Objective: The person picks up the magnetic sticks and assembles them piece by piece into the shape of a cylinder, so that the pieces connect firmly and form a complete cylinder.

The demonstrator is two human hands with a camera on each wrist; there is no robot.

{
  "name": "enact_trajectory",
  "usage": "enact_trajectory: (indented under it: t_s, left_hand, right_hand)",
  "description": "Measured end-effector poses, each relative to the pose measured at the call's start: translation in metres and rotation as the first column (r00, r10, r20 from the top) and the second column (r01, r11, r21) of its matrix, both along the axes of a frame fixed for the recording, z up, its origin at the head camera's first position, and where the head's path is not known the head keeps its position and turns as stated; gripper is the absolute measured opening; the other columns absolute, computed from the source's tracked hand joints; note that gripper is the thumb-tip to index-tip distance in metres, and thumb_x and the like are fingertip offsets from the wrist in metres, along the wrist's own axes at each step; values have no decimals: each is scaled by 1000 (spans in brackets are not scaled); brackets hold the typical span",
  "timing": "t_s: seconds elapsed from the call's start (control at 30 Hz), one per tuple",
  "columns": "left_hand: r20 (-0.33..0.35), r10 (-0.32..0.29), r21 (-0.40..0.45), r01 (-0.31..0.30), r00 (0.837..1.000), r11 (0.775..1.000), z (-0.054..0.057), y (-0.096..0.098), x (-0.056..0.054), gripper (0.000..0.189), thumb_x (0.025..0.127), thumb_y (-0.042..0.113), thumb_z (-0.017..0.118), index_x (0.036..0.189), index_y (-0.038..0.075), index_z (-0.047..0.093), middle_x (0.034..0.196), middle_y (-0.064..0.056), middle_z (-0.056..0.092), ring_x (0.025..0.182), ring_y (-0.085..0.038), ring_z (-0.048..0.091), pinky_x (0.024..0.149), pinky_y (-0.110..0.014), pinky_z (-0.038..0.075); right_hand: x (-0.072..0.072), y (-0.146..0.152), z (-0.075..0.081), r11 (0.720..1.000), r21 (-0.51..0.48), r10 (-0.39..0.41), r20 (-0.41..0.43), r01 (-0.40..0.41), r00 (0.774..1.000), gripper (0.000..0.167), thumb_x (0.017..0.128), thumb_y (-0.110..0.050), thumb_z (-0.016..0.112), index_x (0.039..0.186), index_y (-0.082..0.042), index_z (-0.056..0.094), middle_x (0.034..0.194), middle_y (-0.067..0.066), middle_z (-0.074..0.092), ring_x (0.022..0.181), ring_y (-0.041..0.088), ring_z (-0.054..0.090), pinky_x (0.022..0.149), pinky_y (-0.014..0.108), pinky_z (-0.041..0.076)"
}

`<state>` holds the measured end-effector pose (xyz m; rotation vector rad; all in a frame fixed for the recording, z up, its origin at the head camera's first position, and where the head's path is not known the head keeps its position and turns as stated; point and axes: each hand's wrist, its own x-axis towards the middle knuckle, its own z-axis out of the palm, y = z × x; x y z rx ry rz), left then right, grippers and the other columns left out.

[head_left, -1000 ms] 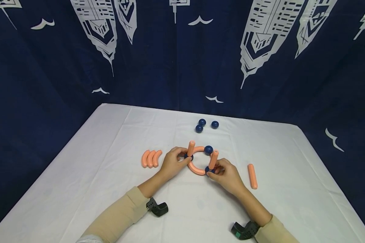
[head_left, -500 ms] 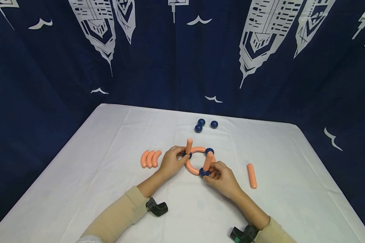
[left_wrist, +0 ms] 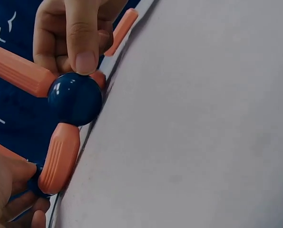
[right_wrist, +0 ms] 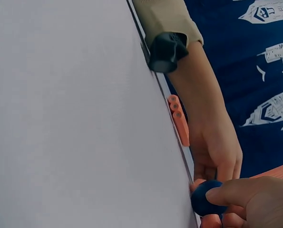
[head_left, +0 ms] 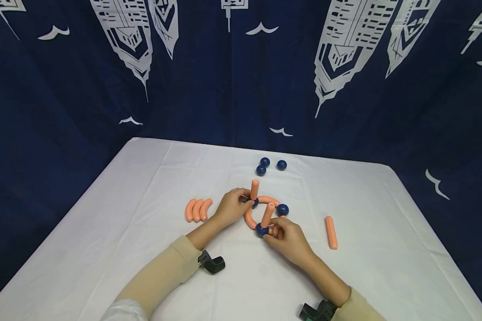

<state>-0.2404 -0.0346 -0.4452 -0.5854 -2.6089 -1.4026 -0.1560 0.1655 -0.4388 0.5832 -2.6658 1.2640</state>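
A ring of curved orange rods [head_left: 249,219] joined by blue balls lies mid-table. Two straight orange rods stand up from it, one on the left ball [head_left: 255,203] and one on the front ball [head_left: 260,230]. My left hand [head_left: 230,207] pinches the left ball. With thumb and fingers, my right hand [head_left: 292,240] grips the front ball. In the left wrist view the right thumb presses on that front ball [left_wrist: 74,100]. A third ball [head_left: 282,210] sits at the ring's right side, untouched. The ring's right part is partly hidden behind my right hand.
Three loose blue balls [head_left: 281,165] lie behind the ring. Three curved orange rods [head_left: 198,210] rest side by side to the left. One straight orange rod [head_left: 331,232] lies to the right. A dark blue printed cloth [head_left: 233,89] hangs behind the white table [head_left: 164,178].
The ring has turned clockwise as seen from above. The front ball moved left with my right hand, the left ball shifted slightly away, and the third ball came nearer and right.
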Motion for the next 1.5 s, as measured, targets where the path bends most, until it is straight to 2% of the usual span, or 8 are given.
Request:
enact_trajectory:
  t_s: [0.27,0.57,0.8,0.9,1.0,1.17,1.33,1.5]
  left_hand:
    - [39,-51,-9,51,998,999,3,10,-14,27,91,15,69,115,1,67,109,-11,66,94,-20,66,79,-29,52]
    - [132,-102,6,102,986,995,6,13,-23,27,92,19,69,117,7,68,114,-7,67,97,-19,66,79,-29,52]
    - [130,-110,23,108,985,994,6,17,-23,30,93,20,67,118,4,66,113,-10,68,99,-22,66,81,-29,52]
    - [123,-87,16,85,989,996,5,18,-21,34,92,19,68,120,0,64,107,-12,69,95,-21,67,78,-29,52]
    - [113,-51,-21,53,992,998,5,16,-17,36,92,19,68,121,-1,63,101,-11,69,90,-19,66,74,-27,52]
    - [80,-49,-68,55,996,996,7,7,-4,31,93,15,65,120,0,64,102,-9,68,88,-16,64,72,-27,51]
    - [77,-80,-75,86,994,993,7,-9,15,26,92,12,62,116,3,67,104,-7,67,91,-17,65,76,-29,52]
    - [67,-101,-84,107,993,991,9,-21,32,23,93,12,63,114,4,68,105,-6,66,93,-18,64,82,-31,51]
  right_hand:
    - [-6,-11,-1,1000,30,12,-120,-8,993,20,76,-4,81,93,-5,70,67,-7,50,57,3,43,50,23,39]
    - [-7,-20,4,998,54,-31,-119,37,992,18,77,-9,82,92,-5,72,58,-12,46,51,1,42,48,23,38]
    - [-8,-24,4,997,49,-48,-128,55,991,18,78,-11,81,92,-5,72,57,-12,45,50,0,41,47,22,37]
    - [-9,-24,5,998,42,-44,-112,49,993,18,78,-10,81,92,-4,71,57,-11,46,50,1,42,47,22,37]
    - [-8,-21,7,1000,9,-23,-47,24,999,19,79,-8,79,95,-3,71,60,-9,50,51,2,45,48,22,39]
    - [-5,-8,12,1000,-18,-2,31,2,1000,23,83,-11,77,102,0,69,66,-6,57,56,6,52,51,23,44]
    - [-1,16,17,999,-28,-26,18,26,1000,22,85,-7,74,104,3,68,72,-4,59,61,8,56,52,24,47]
    - [1,45,21,995,-18,-99,-33,98,995,18,85,-1,72,102,3,68,72,-2,59,62,8,56,52,23,47]
